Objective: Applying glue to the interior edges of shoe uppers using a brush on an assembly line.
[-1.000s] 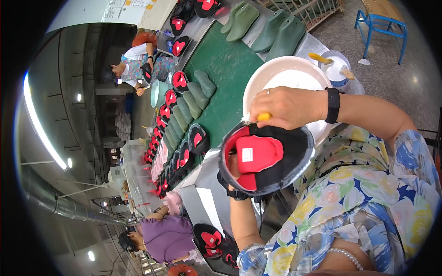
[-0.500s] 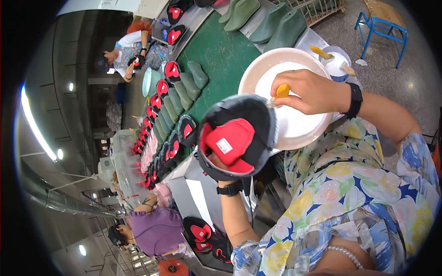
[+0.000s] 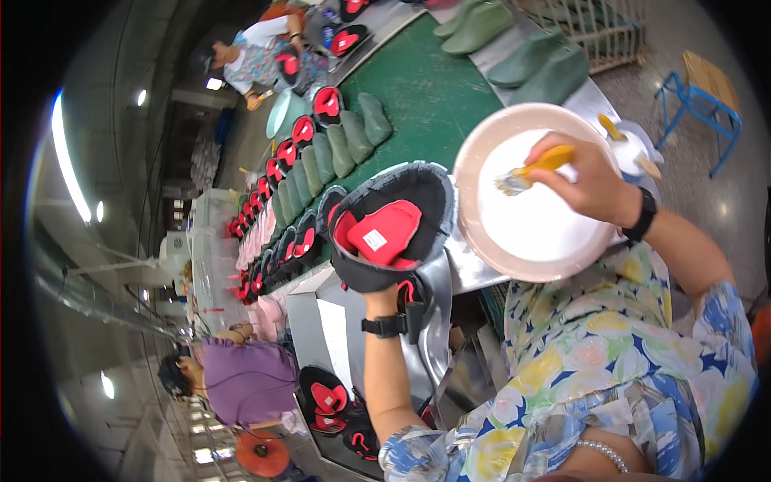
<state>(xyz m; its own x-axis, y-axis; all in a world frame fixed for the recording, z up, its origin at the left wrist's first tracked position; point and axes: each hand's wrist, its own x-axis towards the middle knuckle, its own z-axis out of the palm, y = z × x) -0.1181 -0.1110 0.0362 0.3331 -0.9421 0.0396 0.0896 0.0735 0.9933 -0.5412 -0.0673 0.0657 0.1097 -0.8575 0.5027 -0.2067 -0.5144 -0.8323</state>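
My left hand (image 3: 381, 300) holds up a black shoe upper (image 3: 438, 197) with a red lining and a small white label inside. Its fingers are mostly hidden beneath the upper, whose open, notched edge faces up. In my right hand (image 3: 593, 181) is a brush (image 3: 548, 158) with a yellow handle, gripped between thumb and fingers. The brush's pale bristles point left, above a wide beige basin (image 3: 472, 153) of white liquid (image 3: 534, 229). A gap separates the brush from the upper, and the upper is left of the basin.
Green shoe lasts (image 3: 478, 28) lie on the green table (image 3: 434, 84). Rows of black-and-red uppers (image 3: 303, 128) stand farther left. Beside the basin is a small pot (image 3: 634, 145) with brushes. A blue-legged stool (image 3: 699, 104) stands at right. Two co-workers are at left.
My right hand has drawn the brush away from the upper's edge to over the basin. My left hand has shifted the upper slightly left, apart from the basin.
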